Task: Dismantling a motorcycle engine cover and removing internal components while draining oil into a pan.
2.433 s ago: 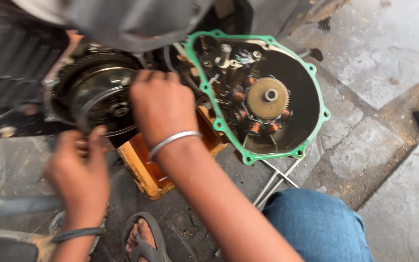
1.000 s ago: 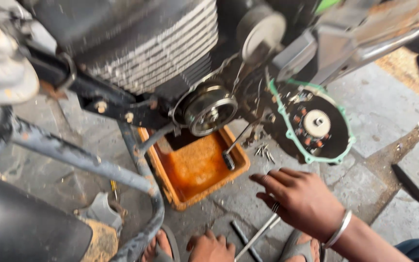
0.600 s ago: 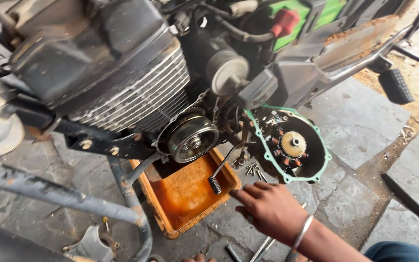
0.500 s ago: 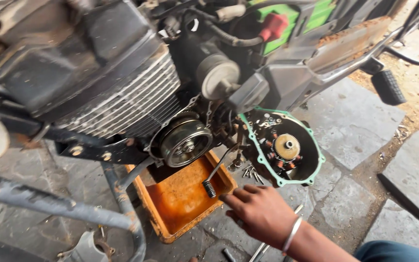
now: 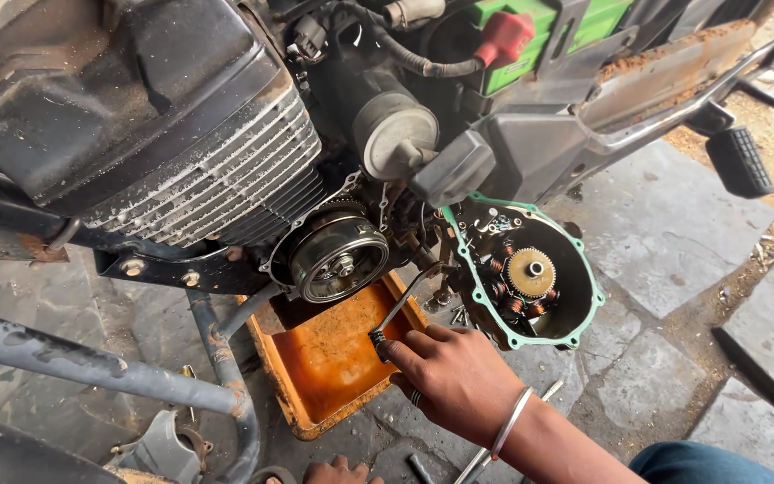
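Grey stone paving slabs (image 5: 674, 233) with dirty joints make the floor, and a motorcycle engine (image 5: 154, 125) stands over them, black and finned, dusted with grit.

Directly below the engine's round silver flywheel (image 5: 338, 258) lies an orange drip tray (image 5: 333, 358), rectangular and holding a film of brown oil. To the right of the flywheel leans the removed side cover (image 5: 521, 278), dark inside, edged by a green gasket, with copper-wound coils around a brass-coloured centre. Above and to the right of the flywheel sits a green box (image 5: 530, 36) with a red cap (image 5: 502, 38) on a cable; its printed face is mostly hidden by the frame.

The right hand (image 5: 459, 381), wearing a metal bangle at the wrist, rests at the tray's right rim, below and right of the flywheel. Its fingers are curled around the black end of a thin metal tool (image 5: 400, 309), whose shaft slants up towards the gap between flywheel and cover. Where its upper tip ends is hard to make out among the dark parts.

The left hand (image 5: 338, 471) is cut off by the bottom edge below the tray; only the knuckles show, so I cannot tell whether it is gripping anything. A few small bolts (image 5: 459, 315) lie just left of the cover's lower edge.
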